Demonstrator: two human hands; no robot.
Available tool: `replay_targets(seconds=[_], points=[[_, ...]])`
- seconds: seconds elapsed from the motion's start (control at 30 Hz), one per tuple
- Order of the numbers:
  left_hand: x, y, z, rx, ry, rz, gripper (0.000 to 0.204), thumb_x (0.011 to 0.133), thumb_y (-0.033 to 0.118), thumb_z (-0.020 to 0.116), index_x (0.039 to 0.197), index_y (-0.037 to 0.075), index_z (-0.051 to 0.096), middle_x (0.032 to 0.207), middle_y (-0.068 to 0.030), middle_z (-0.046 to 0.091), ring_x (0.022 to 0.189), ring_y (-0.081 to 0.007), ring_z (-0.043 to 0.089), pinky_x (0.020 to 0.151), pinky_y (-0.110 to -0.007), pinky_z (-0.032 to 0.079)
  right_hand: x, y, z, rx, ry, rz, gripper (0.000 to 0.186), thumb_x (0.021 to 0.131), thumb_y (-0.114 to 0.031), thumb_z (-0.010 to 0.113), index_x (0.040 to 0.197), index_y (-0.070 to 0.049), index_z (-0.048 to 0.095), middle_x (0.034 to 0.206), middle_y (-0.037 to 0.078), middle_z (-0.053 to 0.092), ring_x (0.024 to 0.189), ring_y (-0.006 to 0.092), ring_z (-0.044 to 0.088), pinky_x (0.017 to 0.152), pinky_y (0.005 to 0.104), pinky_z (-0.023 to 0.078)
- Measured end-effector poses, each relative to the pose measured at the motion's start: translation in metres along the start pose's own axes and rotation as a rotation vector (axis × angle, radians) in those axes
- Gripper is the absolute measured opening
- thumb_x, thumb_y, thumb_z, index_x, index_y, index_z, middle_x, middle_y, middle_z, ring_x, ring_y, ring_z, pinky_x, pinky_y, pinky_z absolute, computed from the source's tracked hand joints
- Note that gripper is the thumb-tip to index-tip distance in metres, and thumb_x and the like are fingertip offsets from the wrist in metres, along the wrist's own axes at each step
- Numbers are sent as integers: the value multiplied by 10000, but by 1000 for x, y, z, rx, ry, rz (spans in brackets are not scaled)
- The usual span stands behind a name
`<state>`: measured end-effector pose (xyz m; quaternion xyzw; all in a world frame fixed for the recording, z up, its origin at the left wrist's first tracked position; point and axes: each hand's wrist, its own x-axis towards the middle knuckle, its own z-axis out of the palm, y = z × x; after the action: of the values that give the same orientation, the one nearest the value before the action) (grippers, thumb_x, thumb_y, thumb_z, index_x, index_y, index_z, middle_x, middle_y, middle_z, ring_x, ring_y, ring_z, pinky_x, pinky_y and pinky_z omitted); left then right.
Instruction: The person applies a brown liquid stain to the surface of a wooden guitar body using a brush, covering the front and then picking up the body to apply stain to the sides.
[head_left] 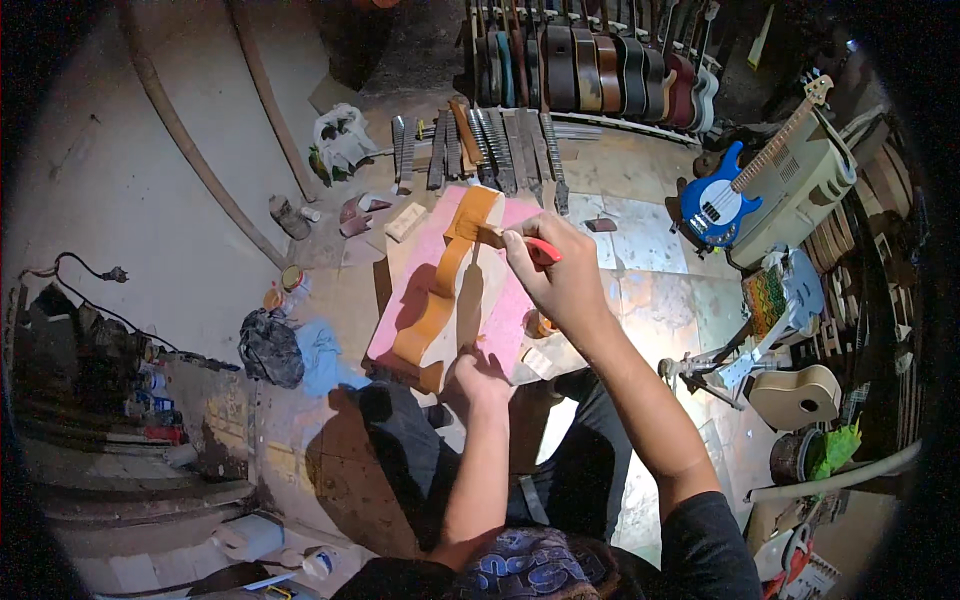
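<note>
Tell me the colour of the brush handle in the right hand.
Red: the brush handle in the right hand shows best in the head view.

Single head-worn fisheye view, looking steeply down from above, close over the workpiece (edges bending outward), floor beyond.

A blue electric guitar leans right; guitar necks line the floor, perhaps unfinished.

A guitar body stands on edge on a padded board across the person's lap. The left hand rests at its near end; the right hand holds a brush to its far end. Guitar necks lie on the floor behind the board, finished guitars behind them, an electric bass right.
</note>
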<state>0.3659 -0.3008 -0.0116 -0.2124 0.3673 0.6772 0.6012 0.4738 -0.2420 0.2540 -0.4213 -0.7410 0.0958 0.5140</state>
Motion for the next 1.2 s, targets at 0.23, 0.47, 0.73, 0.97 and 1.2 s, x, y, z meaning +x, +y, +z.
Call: replay_targets(seconds=[0.23,0.47,0.73,0.97,1.2], points=[[-4,7,-5,-188,-145,-90,214,891,144,468,964,32,636,881,-109,669,777,-246,630,687,-394,513,1,-2,-2,-13,-44,64,140,889,-132,702,865,-4,648,756,149,622,672,292,623,621,372,493],[6,4,-16,-335,-297,-180,262,929,194,489,1077,33,634,963,-117,672,862,-241,634,777,-393,512,8,-6,-5,-28,-69,25,149,881,-131,702,853,-9,621,732,155,602,644,321,610,615,395,497],[-35,25,22,-185,-392,-185,195,892,203,606,993,36,612,1024,-81,663,998,-214,619,883,-361,492,13,10,-20,-141,-40,-73,138,881,-103,690,826,-1,616,730,145,602,617,281,606,585,367,486],[-2,54,20,56,-232,-104,318,917,404,567,1127,168,600,1112,-28,633,1022,-198,604,887,-368,509,10,4,-25,3,-78,81,146,886,-109,684,825,10,626,743,144,619,625,264,622,588,355,486],[33,77,25,357,-250,86,607,895,492,524,1410,174,476,1449,-15,473,1326,-217,442,1116,-469,298,14,-7,-12,41,-147,100,186,887,-139,692,826,5,592,736,173,608,668,335,615,628,409,488]])
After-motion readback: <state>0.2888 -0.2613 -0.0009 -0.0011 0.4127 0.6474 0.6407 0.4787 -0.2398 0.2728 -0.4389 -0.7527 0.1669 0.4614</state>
